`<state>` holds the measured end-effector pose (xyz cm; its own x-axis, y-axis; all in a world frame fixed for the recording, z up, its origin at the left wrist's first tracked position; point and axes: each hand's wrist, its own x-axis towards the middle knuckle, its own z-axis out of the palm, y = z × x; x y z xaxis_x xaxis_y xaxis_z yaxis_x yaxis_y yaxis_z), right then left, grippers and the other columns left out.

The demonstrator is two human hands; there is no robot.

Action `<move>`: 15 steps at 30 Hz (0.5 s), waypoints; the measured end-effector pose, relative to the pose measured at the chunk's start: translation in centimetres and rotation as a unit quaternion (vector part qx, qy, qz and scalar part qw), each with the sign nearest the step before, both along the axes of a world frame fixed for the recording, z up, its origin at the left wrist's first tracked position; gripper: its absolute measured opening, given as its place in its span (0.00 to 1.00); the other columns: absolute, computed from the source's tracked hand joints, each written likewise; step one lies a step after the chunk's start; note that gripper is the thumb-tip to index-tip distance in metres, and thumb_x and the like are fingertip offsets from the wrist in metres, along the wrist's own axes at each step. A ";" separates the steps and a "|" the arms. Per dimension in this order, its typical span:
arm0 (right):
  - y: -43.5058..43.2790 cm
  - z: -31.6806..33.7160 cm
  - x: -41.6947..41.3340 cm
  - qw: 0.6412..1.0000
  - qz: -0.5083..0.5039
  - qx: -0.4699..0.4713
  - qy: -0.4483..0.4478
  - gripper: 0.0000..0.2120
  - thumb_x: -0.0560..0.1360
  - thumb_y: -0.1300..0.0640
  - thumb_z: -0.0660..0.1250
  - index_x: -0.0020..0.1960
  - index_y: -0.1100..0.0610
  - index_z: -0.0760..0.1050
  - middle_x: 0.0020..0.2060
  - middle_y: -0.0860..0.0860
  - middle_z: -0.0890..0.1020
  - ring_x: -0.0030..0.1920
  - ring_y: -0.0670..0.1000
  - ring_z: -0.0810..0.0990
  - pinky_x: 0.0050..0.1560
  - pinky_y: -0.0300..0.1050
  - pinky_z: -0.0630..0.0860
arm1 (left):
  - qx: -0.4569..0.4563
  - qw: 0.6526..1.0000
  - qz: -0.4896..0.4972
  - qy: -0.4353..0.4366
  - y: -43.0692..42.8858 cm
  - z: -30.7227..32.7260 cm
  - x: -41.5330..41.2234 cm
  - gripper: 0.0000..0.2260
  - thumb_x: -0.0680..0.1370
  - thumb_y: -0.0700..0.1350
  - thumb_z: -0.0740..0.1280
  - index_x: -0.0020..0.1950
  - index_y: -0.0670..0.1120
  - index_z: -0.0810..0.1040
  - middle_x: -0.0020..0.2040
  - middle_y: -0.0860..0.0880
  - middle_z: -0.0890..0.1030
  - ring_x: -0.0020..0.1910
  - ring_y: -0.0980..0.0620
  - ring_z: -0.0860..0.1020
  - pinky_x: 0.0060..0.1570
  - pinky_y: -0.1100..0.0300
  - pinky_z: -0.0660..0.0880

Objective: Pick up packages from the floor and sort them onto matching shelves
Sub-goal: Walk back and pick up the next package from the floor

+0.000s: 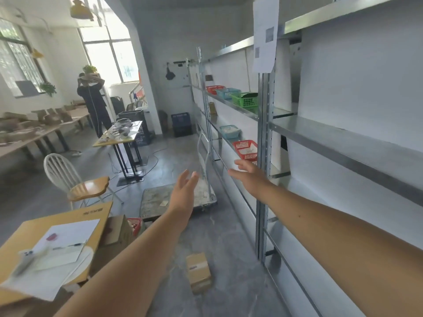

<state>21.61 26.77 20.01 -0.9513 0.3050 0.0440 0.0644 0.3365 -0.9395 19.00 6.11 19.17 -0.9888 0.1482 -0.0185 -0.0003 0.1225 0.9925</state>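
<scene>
Head view: left hand (184, 191) and right hand (248, 172), both empty with fingers spread apart, extended forward beside the metal shelving (343, 136). Cardboard package (198, 272) lies on the grey floor (229, 248) below the forearms, near the shelving's foot.

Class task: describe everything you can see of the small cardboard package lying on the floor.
The small cardboard package is a brown, oblong box, closed, with pale tape and a white label bearing dark print on top. It lies flat on the grey floor beside the metal shelving, below both outstretched arms. Nothing touches it but the floor.
</scene>
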 end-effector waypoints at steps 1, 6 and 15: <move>0.0 -0.5 -0.8 1.000 0.009 0.001 -0.009 0.29 0.84 0.48 0.71 0.82 0.52 0.70 0.81 0.54 0.71 0.81 0.56 0.70 0.74 0.50 0.67 | -0.005 1.000 0.010 -0.009 -0.3 -0.8 -0.6 0.27 0.86 0.59 0.62 0.85 0.55 0.63 0.82 0.51 0.68 0.80 0.45 0.68 0.76 0.45 0.64; -0.4 -3.3 -4.8 0.998 0.033 0.001 -0.046 0.31 0.83 0.46 0.71 0.83 0.51 0.68 0.83 0.55 0.70 0.82 0.56 0.70 0.80 0.55 0.67 | -0.032 0.997 0.058 -0.039 -2.2 -4.8 -3.9 0.28 0.86 0.59 0.62 0.85 0.53 0.63 0.83 0.48 0.68 0.81 0.44 0.67 0.76 0.45 0.64; -2.8 -8.8 -14.0 0.991 0.064 -0.003 -0.114 0.31 0.85 0.46 0.69 0.84 0.52 0.65 0.84 0.55 0.67 0.82 0.57 0.69 0.71 0.49 0.66 | -0.034 0.993 0.072 -0.090 -4.8 -9.8 -12.3 0.30 0.85 0.60 0.64 0.85 0.53 0.64 0.82 0.48 0.69 0.79 0.44 0.69 0.73 0.47 0.67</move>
<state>7.63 23.98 11.24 -0.9671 0.1807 -0.1790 0.2332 0.3497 -0.9074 6.68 1.34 9.37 -0.9795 -0.0015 -0.2014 -0.1985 0.1758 0.9642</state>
